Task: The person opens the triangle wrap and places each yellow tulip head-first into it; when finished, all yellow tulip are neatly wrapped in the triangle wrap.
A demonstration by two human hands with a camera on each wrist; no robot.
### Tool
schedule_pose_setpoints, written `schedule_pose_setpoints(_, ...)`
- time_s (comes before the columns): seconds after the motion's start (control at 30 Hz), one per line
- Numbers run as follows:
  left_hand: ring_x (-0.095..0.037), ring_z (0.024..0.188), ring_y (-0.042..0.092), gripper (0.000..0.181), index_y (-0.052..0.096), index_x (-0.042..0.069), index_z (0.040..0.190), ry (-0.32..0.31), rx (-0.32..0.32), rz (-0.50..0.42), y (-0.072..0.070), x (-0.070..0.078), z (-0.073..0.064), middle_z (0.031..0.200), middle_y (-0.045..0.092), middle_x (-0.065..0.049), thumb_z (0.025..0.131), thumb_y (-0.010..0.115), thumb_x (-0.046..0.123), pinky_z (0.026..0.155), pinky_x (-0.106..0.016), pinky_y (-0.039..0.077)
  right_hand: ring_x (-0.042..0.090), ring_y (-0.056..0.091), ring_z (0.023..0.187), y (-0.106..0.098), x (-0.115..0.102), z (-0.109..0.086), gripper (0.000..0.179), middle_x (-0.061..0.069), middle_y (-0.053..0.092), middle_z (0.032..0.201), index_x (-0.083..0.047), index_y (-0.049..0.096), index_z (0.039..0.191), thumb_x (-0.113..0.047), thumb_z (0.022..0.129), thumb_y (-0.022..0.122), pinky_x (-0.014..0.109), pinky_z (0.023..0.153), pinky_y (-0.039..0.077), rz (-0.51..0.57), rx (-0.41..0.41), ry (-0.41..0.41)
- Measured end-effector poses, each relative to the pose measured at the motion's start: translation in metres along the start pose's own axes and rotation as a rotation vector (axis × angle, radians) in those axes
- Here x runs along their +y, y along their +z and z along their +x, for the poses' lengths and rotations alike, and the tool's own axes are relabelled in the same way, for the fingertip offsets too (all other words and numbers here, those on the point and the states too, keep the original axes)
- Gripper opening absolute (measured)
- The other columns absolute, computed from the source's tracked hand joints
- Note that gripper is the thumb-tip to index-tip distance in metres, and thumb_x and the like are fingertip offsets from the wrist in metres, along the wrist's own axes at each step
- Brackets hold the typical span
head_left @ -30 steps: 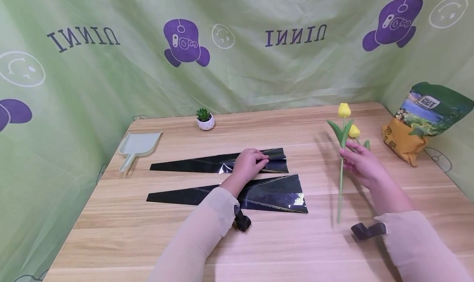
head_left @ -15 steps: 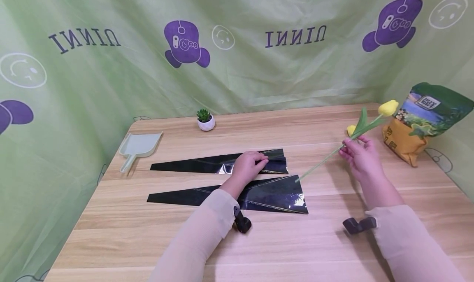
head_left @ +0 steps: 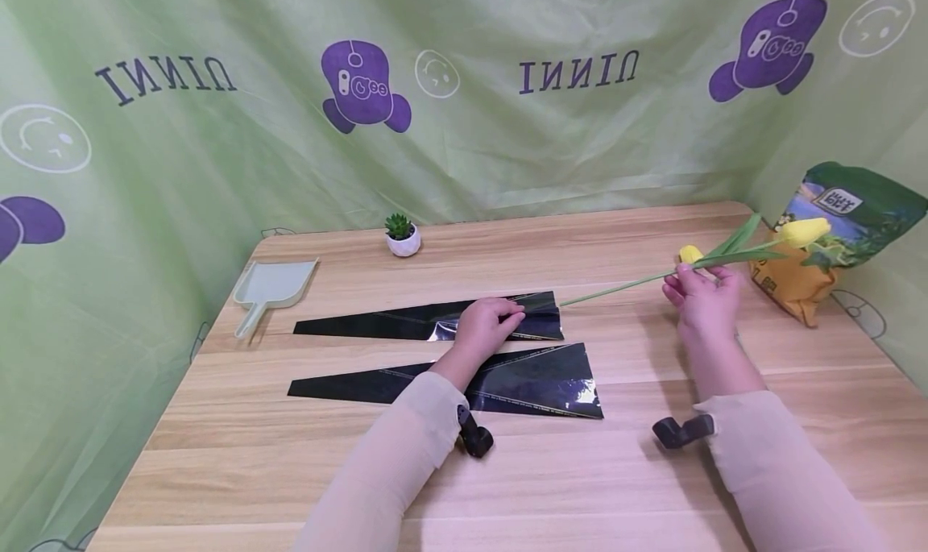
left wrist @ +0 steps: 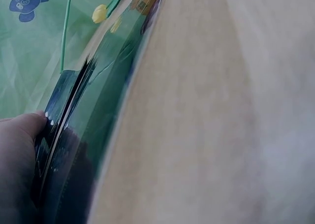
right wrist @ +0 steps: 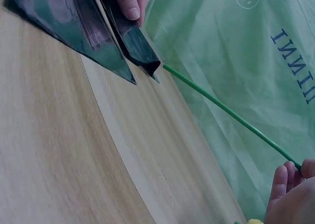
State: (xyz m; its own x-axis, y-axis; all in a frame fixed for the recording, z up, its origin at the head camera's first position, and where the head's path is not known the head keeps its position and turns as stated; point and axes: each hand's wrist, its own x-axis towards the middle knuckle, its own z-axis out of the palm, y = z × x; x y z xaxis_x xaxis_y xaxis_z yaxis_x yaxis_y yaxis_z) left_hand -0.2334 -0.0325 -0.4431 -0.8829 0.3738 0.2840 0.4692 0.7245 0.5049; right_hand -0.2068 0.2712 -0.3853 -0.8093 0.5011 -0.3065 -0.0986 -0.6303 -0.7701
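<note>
Yellow tulip (head_left: 739,255): right of the far black sleeve (head_left: 370,324); long axis left to right, bloom (head_left: 806,231) rightmost, stem (head_left: 623,287) tip at the sleeve's wide end (contact uncertain). Right hand (head_left: 706,302): fingers pinch the stem. Left hand (head_left: 484,326), nearer the tip: fingers pinch the sleeve.

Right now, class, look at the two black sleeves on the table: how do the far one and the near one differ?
The left hand pinches the far sleeve; no hand grips the near sleeve. The far sleeve's wide end looks bent up, while the near sleeve's looks flat. The held tulip points its stem at the far sleeve's wide end, not the near sleeve's. Both are glossy and taper leftward.
</note>
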Motion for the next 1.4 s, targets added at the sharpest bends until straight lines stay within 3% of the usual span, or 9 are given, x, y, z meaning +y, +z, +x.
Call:
schedule_pose_setpoints(0.23,-0.017,0.112,0.067,0.021,0.077,0.017,0.108,0.001,0.005,-0.006,0.000,0.000,-0.001,0.114,0.074,-0.001,0.093,0.066,0.027,0.101,-0.032,0.050,0.015,0.065,0.062,0.004,0.007,0.001,0.042,0.004,0.065,0.078,-0.019,0.038,0.110,0.006,0.088,0.065,0.023,0.057,0.059,0.029,0.030,-0.023)
schedule_pose_setpoints(0.5,-0.018,0.113,0.066,0.021,0.077,0.017,0.108,0.006,0.013,-0.013,-0.001,0.001,-0.001,0.114,0.074,-0.001,0.093,0.066,0.026,0.102,-0.032,0.050,0.014,0.065,0.062,0.006,0.022,-0.004,0.042,0.003,0.062,0.078,-0.019,0.037,0.111,0.005,0.090,0.063,0.023,0.061,0.059,-0.008,0.020,0.015)
schedule_pose_setpoints(0.83,-0.017,0.112,0.067,0.021,0.077,0.017,0.109,0.011,0.032,-0.013,-0.001,0.002,-0.001,0.114,0.074,0.000,0.094,0.066,0.027,0.102,-0.032,0.050,0.008,0.067,0.068,0.016,0.053,-0.020,0.037,-0.002,0.064,0.079,-0.018,0.035,0.109,0.003,0.092,0.061,0.022,0.071,0.060,-0.210,-0.084,0.061)
schedule_pose_setpoints(1.17,-0.015,0.113,0.067,0.021,0.077,0.020,0.109,-0.013,0.042,-0.012,0.000,0.000,-0.001,0.116,0.073,0.002,0.094,0.065,0.029,0.102,-0.031,0.050,0.006,0.068,0.069,0.030,0.079,-0.032,0.033,-0.005,0.066,0.079,-0.018,0.038,0.106,0.002,0.093,0.060,0.023,0.074,0.060,-0.328,-0.181,0.073)
schedule_pose_setpoints(1.4,-0.014,0.112,0.067,0.020,0.077,0.020,0.108,-0.018,0.057,-0.021,0.002,-0.001,-0.001,0.114,0.074,0.002,0.093,0.066,0.028,0.100,-0.031,0.051,0.004,0.069,0.069,0.034,0.085,-0.037,0.028,-0.007,0.068,0.076,-0.017,0.037,0.106,-0.002,0.095,0.058,0.021,0.075,0.060,-0.348,-0.217,0.071)
